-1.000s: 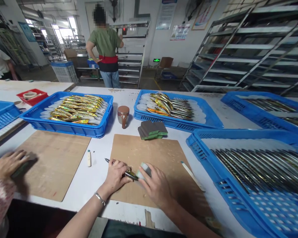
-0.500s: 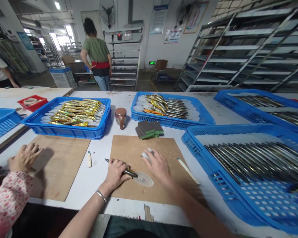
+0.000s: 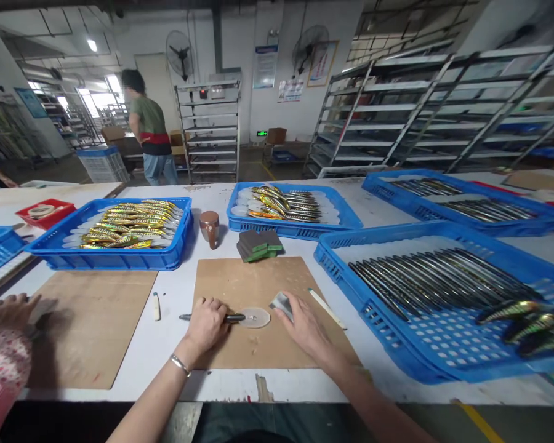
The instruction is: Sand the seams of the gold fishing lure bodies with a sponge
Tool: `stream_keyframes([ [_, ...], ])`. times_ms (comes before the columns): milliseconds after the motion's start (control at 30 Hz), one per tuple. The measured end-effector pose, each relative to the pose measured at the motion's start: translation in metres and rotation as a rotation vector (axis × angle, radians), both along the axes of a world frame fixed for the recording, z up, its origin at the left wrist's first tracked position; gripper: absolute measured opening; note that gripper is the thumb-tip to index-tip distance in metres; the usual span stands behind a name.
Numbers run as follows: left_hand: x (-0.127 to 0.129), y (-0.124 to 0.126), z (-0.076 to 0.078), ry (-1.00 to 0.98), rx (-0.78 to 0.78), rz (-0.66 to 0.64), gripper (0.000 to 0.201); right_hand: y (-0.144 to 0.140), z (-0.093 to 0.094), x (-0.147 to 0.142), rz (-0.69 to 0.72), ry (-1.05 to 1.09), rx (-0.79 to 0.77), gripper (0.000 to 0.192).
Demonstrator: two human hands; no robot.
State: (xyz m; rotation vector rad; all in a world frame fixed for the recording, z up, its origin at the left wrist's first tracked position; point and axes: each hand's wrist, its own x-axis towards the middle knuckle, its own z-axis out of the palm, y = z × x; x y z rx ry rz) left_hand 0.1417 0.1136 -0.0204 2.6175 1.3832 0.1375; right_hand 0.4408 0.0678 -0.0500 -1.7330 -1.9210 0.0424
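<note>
Pinning a fishing lure [image 3: 233,318] to the brown board [image 3: 263,286] near the table's front edge, your left hand [image 3: 206,323] closes around it while your right hand [image 3: 305,320] pinches a sanding sponge [image 3: 281,304]; sanding seems underway, so bring sponge onto lure next.

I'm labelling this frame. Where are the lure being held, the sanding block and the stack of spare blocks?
lure [image 3: 253,317], head view, on its clear lip.
sanding block [image 3: 281,303], head view, on its grey face.
stack of spare blocks [image 3: 257,243], head view, on the top block.
</note>
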Motion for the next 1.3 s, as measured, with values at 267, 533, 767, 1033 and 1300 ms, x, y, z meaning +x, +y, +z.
stream_keyframes([
  [267,0.058,-0.023,0.000,-0.042,-0.150,0.216,0.026,0.054,0.016,0.005,-0.016,-0.165,-0.098,0.041],
  [533,0.067,-0.029,-0.008,-0.126,-0.221,0.276,0.027,0.041,0.020,-0.017,0.062,-0.299,-0.192,0.040],
  [767,0.071,-0.032,-0.006,-0.119,-0.239,0.307,0.027,0.046,0.030,-0.018,0.074,-0.355,-0.249,0.037],
  [1033,0.073,-0.031,0.000,-0.161,-0.281,0.353,0.027,0.052,0.025,-0.024,0.082,-0.370,-0.298,0.040],
  [1300,0.077,-0.031,-0.010,-0.169,-0.262,0.385,0.028,0.056,0.029,-0.026,0.124,-0.399,-0.319,0.040],
])
